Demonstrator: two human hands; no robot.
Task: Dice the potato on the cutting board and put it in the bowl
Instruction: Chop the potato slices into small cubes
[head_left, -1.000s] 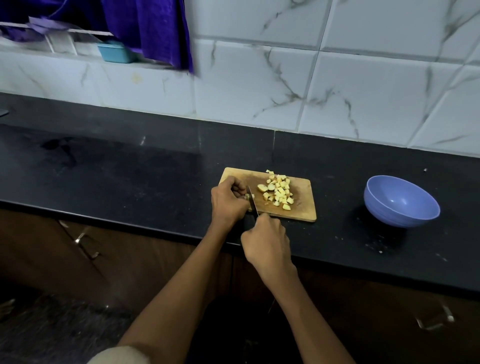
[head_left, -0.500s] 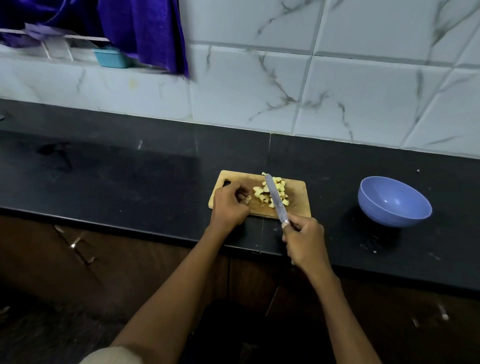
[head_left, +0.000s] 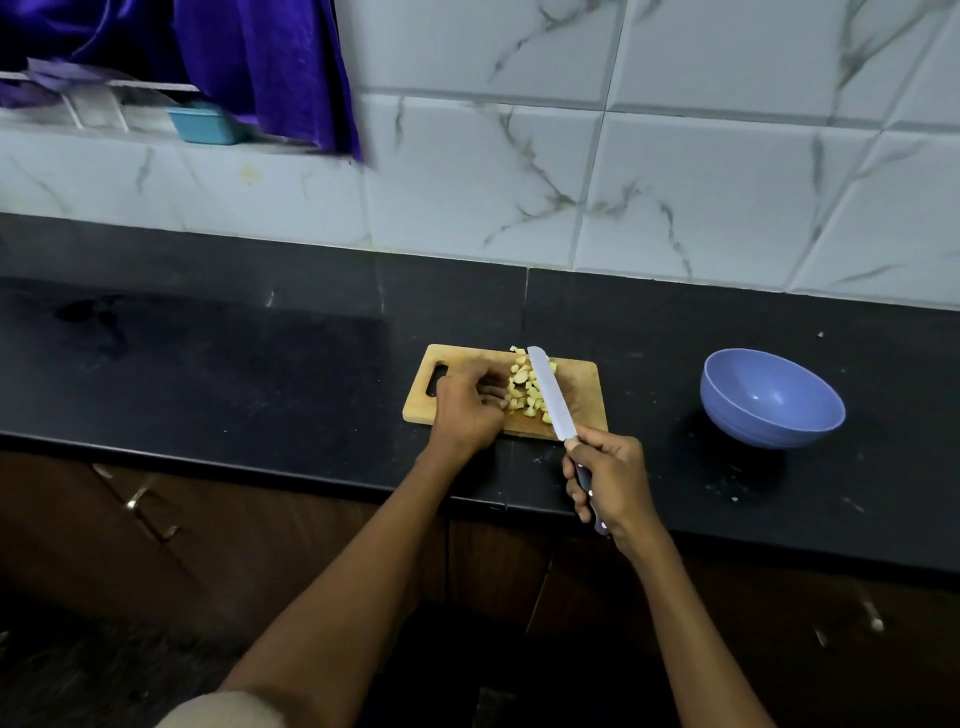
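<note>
gripping the knife, right hand angles inward; left hand curls by potato dice.

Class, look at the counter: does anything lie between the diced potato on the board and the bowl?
Nothing visible does. Bare black counter separates the cutting board holding the diced potato from the blue bowl.
</note>
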